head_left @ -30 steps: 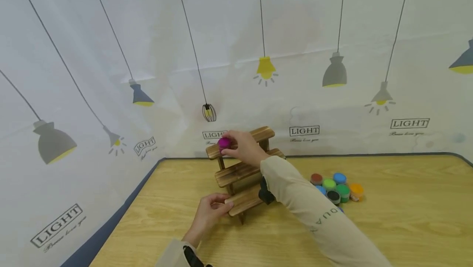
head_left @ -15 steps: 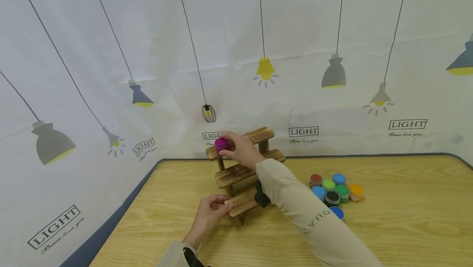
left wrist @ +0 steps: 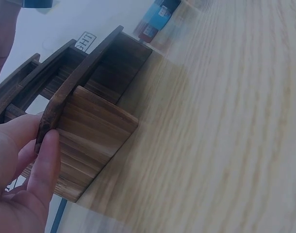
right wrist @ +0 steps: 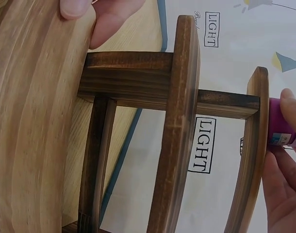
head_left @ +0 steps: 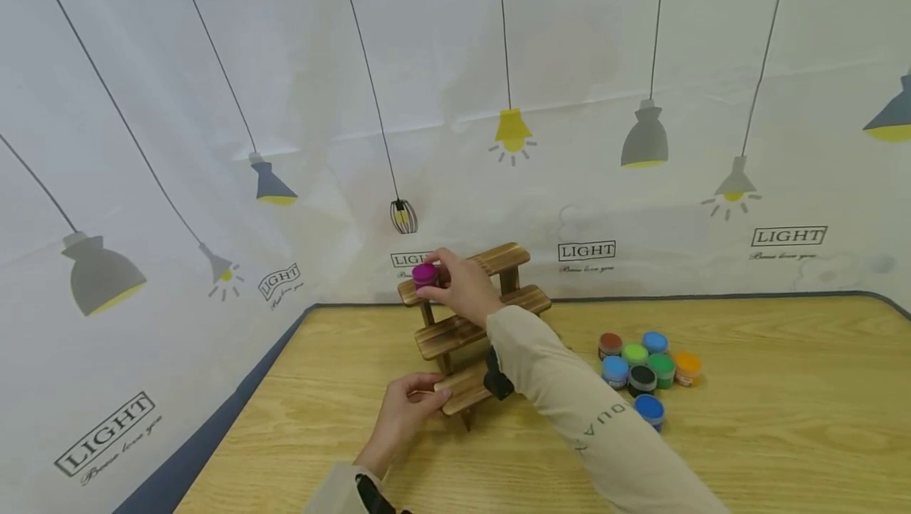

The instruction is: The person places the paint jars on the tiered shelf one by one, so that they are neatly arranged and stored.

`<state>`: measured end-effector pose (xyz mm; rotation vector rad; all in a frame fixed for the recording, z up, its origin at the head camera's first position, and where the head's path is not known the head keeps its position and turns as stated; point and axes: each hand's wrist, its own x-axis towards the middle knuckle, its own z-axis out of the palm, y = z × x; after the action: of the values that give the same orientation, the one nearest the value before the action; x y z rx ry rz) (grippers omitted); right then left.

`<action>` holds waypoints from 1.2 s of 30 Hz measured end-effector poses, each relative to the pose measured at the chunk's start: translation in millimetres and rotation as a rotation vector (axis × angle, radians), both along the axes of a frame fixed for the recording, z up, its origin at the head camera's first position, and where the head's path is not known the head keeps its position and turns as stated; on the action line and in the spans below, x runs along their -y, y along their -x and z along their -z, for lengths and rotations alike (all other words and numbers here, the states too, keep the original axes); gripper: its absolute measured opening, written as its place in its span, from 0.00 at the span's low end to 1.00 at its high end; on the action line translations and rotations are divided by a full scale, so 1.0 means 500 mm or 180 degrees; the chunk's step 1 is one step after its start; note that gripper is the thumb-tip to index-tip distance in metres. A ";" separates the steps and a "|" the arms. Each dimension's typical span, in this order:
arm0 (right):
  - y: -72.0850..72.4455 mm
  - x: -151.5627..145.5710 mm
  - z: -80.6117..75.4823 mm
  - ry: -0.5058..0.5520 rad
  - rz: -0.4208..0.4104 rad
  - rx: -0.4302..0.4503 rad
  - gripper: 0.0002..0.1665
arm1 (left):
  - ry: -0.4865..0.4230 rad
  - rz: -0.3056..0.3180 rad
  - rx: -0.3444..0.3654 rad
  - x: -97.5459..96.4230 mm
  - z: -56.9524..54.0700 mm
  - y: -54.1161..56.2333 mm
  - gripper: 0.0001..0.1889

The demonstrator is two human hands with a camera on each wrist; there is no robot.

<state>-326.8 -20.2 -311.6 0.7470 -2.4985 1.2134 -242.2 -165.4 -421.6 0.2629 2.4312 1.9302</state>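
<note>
A three-tier wooden display stand (head_left: 444, 338) stands against the back wall, at an angle. On the left end of its top shelf is a small purple paint jar (head_left: 425, 277), gripped between the thumb and fingers of my right hand (head_left: 466, 289). In the right wrist view the purple jar (right wrist: 279, 124) sits right at the shelf's surface, with its label showing. My left hand (head_left: 404, 411) pinches the left end of the lowest shelf. The left wrist view shows thumb and fingers of that left hand (left wrist: 29, 170) on either side of the board's end.
To the right of the stand, several paint jars cluster on the wooden table (head_left: 783, 419), among them an orange jar (head_left: 687, 368), a black jar (head_left: 642, 379) and a dark blue jar (head_left: 649, 410) nearest me. Behind is a wall sheet (head_left: 584, 182) printed with lamps.
My right hand has shifted slightly left with the purple jar, toward the end of the top shelf. The right sleeve has moved left, uncovering the blue jars. My left hand stays put.
</note>
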 end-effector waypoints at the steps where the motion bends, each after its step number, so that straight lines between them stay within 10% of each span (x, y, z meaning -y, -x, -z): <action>1: 0.000 0.001 0.000 -0.0006 0.0022 -0.0008 0.27 | 0.0002 -0.0011 -0.0006 0.000 0.000 0.000 0.18; 22: 0.000 -0.001 0.000 0.0169 -0.0087 0.0189 0.32 | -0.0071 -0.0051 -0.0005 -0.002 0.003 -0.006 0.17; 36: -0.019 -0.057 -0.065 0.0250 -0.0360 0.0030 0.20 | -0.0087 -0.0041 0.0029 -0.003 0.010 -0.002 0.16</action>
<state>-317.2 8.2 -279.2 0.8746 -2.4293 1.3475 -241.1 -163.7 -426.7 0.2391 2.4085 1.9667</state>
